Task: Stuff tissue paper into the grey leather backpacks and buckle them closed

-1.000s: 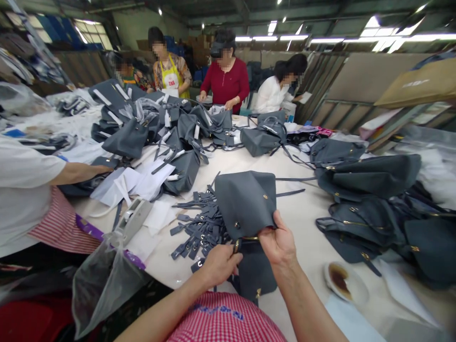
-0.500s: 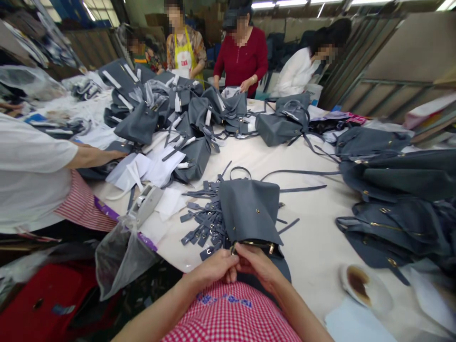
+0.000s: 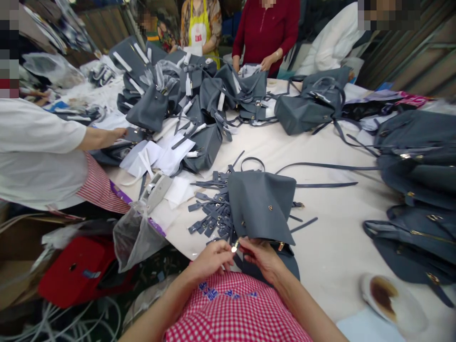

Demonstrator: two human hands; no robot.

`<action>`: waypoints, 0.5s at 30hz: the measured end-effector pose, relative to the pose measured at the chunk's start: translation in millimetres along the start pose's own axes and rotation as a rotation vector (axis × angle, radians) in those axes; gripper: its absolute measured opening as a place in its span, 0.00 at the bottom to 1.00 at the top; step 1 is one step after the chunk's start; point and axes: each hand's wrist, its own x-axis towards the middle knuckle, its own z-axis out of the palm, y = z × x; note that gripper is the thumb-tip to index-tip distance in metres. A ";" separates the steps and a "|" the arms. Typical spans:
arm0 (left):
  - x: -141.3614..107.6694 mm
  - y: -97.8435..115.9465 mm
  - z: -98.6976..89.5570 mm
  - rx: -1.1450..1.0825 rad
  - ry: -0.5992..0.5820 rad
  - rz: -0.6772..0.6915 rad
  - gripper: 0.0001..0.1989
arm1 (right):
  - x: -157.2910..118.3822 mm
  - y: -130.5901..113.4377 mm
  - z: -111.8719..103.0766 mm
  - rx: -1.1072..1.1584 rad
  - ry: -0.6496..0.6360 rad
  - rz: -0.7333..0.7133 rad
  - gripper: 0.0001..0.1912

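Observation:
A dark blue-grey leather bag [image 3: 262, 204] lies in front of me, its opening toward my apron. At the left corner of that opening, a small shiny gold metal zipper end [image 3: 235, 247] sits between my two hands. My left hand [image 3: 214, 259] has its fingers curled, with thumb and forefinger pinched at the gold piece. From the other side, my right hand [image 3: 261, 255] grips the zipper end beside the bag's edge; its lower fingers are partly under the flap. A gold zipper pull [image 3: 281, 246] shows at the opening's right. Several leather tags with small rings [image 3: 210, 216] lie left of the bag.
A grey tape dispenser [image 3: 156, 190] and white papers [image 3: 178, 191] lie to the left. More bags are heaped at the back [image 3: 147, 109] and right [image 3: 420, 237]. A stained white dish [image 3: 383, 297] sits front right. Co-workers stand around the table, one close on the left [image 3: 39, 152].
My view has tilted down and turned left. My hands have drawn slightly apart, and the gold piece shows more plainly between them. The bag stays in place on the table.

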 end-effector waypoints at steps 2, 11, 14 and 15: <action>2.2 0.5 3.1 0.021 0.032 0.011 0.15 | 1.0 0.9 0.3 0.026 -0.011 0.007 0.16; 7.9 5.8 4.2 0.111 0.203 0.147 0.14 | 8.9 10.8 -0.3 0.228 -0.197 0.178 0.16; 8.9 2.1 3.5 0.044 0.087 0.071 0.16 | 11.1 14.1 0.1 0.245 -0.244 0.241 0.14; 8.8 1.4 3.7 0.023 0.052 0.053 0.16 | 11.7 14.8 0.7 0.249 -0.251 0.246 0.14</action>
